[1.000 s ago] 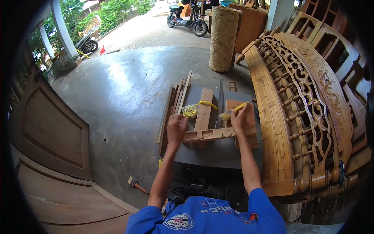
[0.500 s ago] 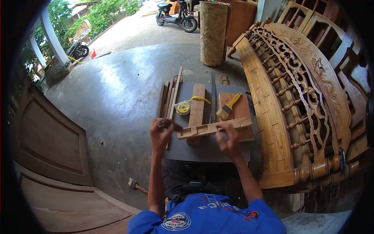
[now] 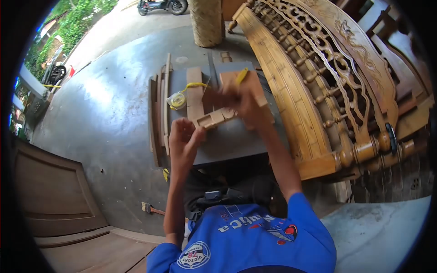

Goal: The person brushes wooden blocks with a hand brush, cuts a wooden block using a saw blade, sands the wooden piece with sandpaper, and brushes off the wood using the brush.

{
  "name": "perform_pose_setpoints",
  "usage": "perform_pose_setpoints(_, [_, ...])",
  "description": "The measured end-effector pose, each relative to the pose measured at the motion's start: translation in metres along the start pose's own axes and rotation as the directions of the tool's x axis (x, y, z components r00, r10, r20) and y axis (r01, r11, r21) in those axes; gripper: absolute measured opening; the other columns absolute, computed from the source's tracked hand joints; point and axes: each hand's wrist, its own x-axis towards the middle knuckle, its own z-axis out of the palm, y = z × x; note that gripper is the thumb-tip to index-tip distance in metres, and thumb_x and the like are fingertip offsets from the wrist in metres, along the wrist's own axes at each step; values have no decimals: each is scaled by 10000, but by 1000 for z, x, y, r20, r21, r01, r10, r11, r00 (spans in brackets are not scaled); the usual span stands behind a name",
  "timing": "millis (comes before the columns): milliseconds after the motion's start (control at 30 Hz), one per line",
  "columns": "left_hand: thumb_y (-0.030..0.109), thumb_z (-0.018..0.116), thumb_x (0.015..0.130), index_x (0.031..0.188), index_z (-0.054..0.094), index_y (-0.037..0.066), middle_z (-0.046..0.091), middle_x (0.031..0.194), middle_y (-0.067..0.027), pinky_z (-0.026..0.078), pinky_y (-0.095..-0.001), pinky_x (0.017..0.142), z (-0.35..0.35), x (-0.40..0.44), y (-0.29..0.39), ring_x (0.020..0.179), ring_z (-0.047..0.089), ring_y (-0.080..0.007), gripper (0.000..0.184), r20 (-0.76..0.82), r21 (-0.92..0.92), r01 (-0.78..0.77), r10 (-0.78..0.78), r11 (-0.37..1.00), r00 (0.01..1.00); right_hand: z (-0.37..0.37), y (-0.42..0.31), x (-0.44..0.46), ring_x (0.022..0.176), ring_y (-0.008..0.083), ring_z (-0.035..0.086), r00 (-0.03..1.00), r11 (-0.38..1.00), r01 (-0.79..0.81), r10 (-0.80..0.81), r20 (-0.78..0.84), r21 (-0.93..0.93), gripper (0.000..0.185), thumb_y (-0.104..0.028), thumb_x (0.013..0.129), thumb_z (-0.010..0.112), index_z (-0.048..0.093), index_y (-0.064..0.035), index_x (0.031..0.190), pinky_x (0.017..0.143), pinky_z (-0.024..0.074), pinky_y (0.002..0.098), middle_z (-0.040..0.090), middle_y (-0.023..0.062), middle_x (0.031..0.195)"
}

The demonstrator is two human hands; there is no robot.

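My left hand [image 3: 184,139] pinches the near left end of a notched wooden strip [image 3: 218,117], which lies slanted over a wider board [image 3: 195,91]. Above the strip's right part, my right hand [image 3: 246,103] is smeared by motion, its fingers bent. A dark brown flat piece [image 3: 214,98] sticks out leftward from it, too blurred to name. Left of the board sits a clear tape measure [image 3: 176,100] with yellow tape. The paintbrush [image 3: 242,75] on the reddish block [image 3: 256,84] is mostly hidden behind my right hand.
Long wooden strips [image 3: 157,113] line the left side of the grey work table [image 3: 227,150]. A carved wooden bench [image 3: 291,104] stands close on the right. Another brush [image 3: 152,208] lies on the floor, near wooden panels [image 3: 50,186]. A rolled woven mat [image 3: 207,22] stands behind.
The view has shifted, so the table sits further up and left. My left hand now grips the strip's end. My right hand has moved up over the strip, with the brown piece beside it.
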Motion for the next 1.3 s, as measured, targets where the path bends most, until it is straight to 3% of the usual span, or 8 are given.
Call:
perform_pose_setpoints(33, [90, 689, 762, 833, 555, 20, 569, 756, -25, 443, -219, 609, 6, -3, 3, 697, 552, -90, 166, 50, 114, 7, -12, 993, 999, -4, 13, 24, 669, 88, 526, 961, 887, -189, 255, -104, 422, 132, -97, 744, 597, 587, -11, 844, 615, 435, 256, 584, 11, 742])
perform_pose_setpoints(133, [93, 668, 771, 858, 597, 28, 583, 773, -46, 445, -238, 611, 15, -18, 4, 696, 557, -116, 131, 285, 369, -89, -21, 925, 958, -53, 71, 73, 790, 182, 621, 950, 210, 76, 282, -135, 975, 164, -92, 750, 556, 593, -50, 904, 718, 510, 332, 636, 51, 850])
perform_pose_setpoints(233, [81, 657, 765, 851, 630, 29, 593, 811, -64, 447, -253, 613, 21, -38, -1, 709, 560, -139, 104, 573, 375, -277, 13, 885, 819, -66, 90, 82, 837, 241, 608, 884, -36, 393, 289, -367, 919, 295, -59, 681, 515, 576, -45, 969, 757, 495, 372, 627, 89, 913])
perform_pose_setpoints(333, [101, 686, 739, 837, 647, 31, 594, 817, -75, 451, -272, 633, 31, -55, -3, 724, 572, -178, 127, 645, 311, -274, 10, 910, 764, -70, 118, 77, 740, 229, 604, 775, -50, 577, 350, -526, 815, 224, -42, 652, 503, 573, -30, 865, 667, 504, 325, 621, 78, 840])
perform_pose_setpoints(633, [106, 724, 700, 923, 608, 9, 578, 832, -98, 464, -308, 637, 59, -91, 12, 741, 569, -232, 269, 711, 89, -394, 219, 915, 668, -64, 169, 56, 790, 281, 590, 706, -184, 598, 582, -404, 780, 310, -123, 670, 516, 577, -57, 966, 677, 484, 389, 616, 106, 886])
perform_pose_setpoints(1100, [72, 604, 720, 964, 523, -62, 508, 1038, -189, 463, -337, 733, 84, -114, 48, 862, 536, -299, 290, 734, -279, -499, 517, 821, 440, -70, 188, 59, 938, 293, 564, 509, -28, 599, 784, -354, 800, 331, -64, 726, 424, 556, -45, 1028, 827, 454, 429, 596, 126, 1008])
perform_pose_setpoints(1167, [23, 591, 769, 905, 523, -44, 533, 963, -192, 473, -337, 714, 87, -115, 48, 829, 557, -300, 166, 710, -351, -519, 583, 779, 395, -65, 182, 62, 998, 281, 537, 351, 131, 514, 869, -348, 848, 342, -46, 726, 425, 546, -56, 1045, 870, 431, 417, 574, 110, 1057])
perform_pose_setpoints(1300, [12, 515, 844, 848, 520, -10, 534, 917, -176, 461, -370, 714, 89, -116, 47, 814, 554, -307, 23, 742, -600, -37, 573, 799, 349, -64, 187, 66, 1044, 252, 508, 283, 263, 387, 878, -386, 884, 353, -11, 715, 418, 531, -62, 1045, 908, 402, 388, 546, 82, 1095])
